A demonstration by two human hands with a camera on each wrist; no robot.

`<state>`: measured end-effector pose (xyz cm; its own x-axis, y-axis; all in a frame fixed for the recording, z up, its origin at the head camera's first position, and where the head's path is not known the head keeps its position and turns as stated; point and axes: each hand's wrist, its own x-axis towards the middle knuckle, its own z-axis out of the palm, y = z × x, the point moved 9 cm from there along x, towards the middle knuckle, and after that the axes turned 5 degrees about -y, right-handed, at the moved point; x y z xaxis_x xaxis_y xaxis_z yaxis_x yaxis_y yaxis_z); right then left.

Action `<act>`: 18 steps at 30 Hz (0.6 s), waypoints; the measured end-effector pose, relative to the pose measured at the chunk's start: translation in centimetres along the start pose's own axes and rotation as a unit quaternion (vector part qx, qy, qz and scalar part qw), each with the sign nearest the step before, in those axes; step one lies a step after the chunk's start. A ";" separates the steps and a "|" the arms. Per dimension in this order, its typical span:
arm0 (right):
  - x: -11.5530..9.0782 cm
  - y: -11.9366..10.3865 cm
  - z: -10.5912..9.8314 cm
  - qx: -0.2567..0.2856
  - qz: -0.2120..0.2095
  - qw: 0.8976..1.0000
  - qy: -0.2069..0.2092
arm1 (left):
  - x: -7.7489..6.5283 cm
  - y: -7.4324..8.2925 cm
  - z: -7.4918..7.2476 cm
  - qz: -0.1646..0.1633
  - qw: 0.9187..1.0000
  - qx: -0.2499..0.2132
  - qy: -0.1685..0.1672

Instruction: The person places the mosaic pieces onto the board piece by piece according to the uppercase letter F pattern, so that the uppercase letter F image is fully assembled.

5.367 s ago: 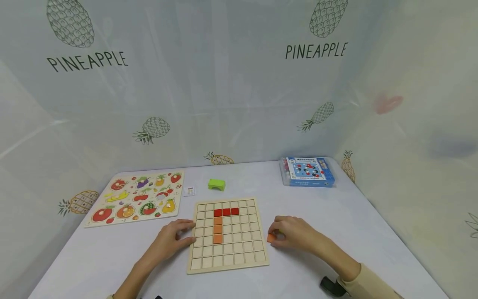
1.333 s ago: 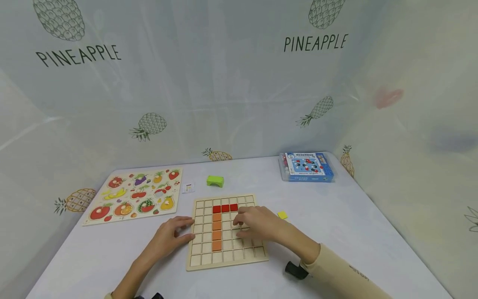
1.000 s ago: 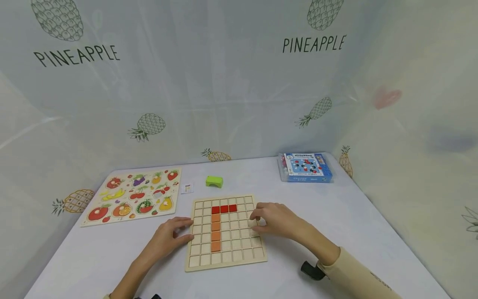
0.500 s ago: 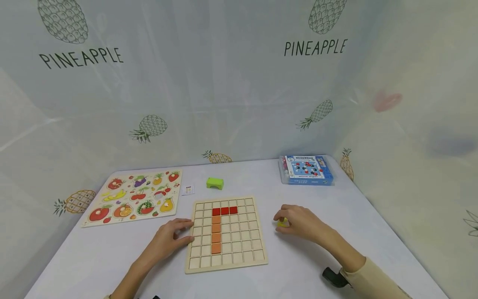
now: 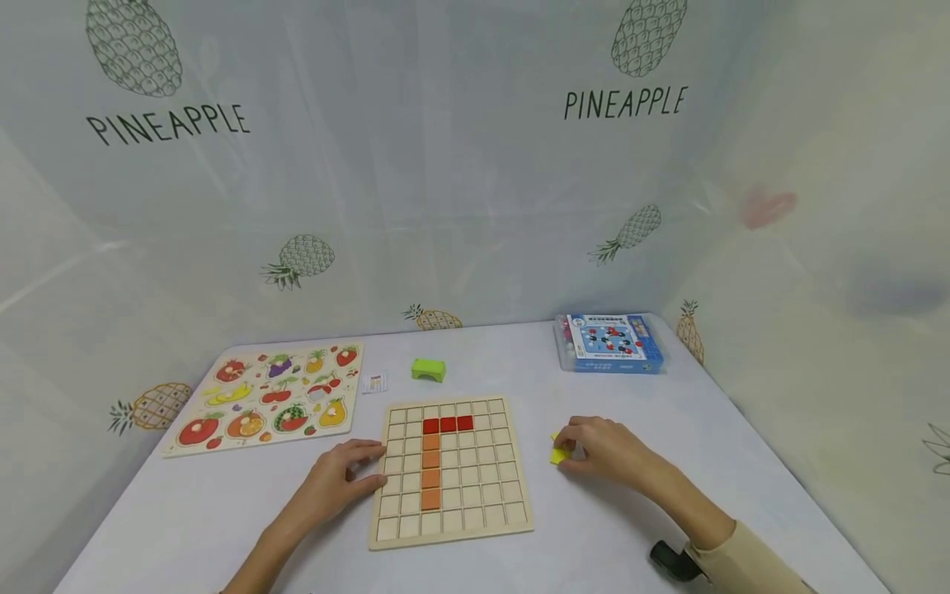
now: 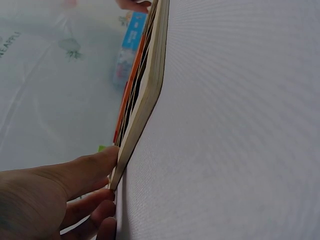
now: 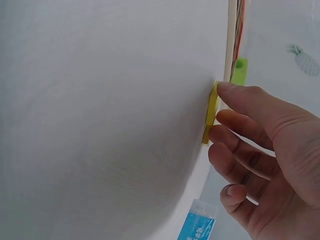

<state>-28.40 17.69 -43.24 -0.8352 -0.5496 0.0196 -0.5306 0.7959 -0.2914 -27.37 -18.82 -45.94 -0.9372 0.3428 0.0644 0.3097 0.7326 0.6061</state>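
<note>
A wooden grid board (image 5: 482, 495) lies in the middle of the white table. Red tiles (image 5: 448, 424) form a short row near its top, and several orange tiles (image 5: 430, 478) run down from the row's left end. My left hand (image 5: 331, 484) rests at the board's left side, thumb and fingertips apart along its edge; in the left wrist view the thumb (image 6: 102, 162) touches the rim. Right of the board, my right hand (image 5: 604, 450) pinches a yellow tile (image 5: 559, 456) close to the tabletop. In the right wrist view, thumb and fingertips meet the yellow tile (image 7: 212, 107).
A fruit picture puzzle (image 5: 267, 396) lies at the back left. Beyond the board are a small printed card (image 5: 374, 383) and a green arch block (image 5: 428, 370). A blue-and-clear boxed kit (image 5: 610, 343) sits at the back right, before the pineapple-print curtain (image 5: 475, 206).
The right hand carried an orange tile to the board, where the orange column grew downward by one. It then moved back right to the yellow tile. The left hand stayed at the board's edge.
</note>
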 end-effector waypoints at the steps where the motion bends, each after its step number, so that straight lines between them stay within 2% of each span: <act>1: 0.0 0.0 0.0 0.001 0.000 1.000 0.000 | 0.0 0.0 0.0 0.001 1.000 0.002 -0.001; 18: 0.4 0.0 0.3 0.022 -0.015 0.999 -0.018 | 0.3 -0.4 0.2 -0.019 1.000 -0.001 -0.003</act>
<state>-28.67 17.43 -43.49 -0.8128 -0.5826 -0.0050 -0.5481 0.7676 -0.3323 -27.72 -18.90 -46.26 -0.9473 0.3184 0.0355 0.2729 0.7441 0.6097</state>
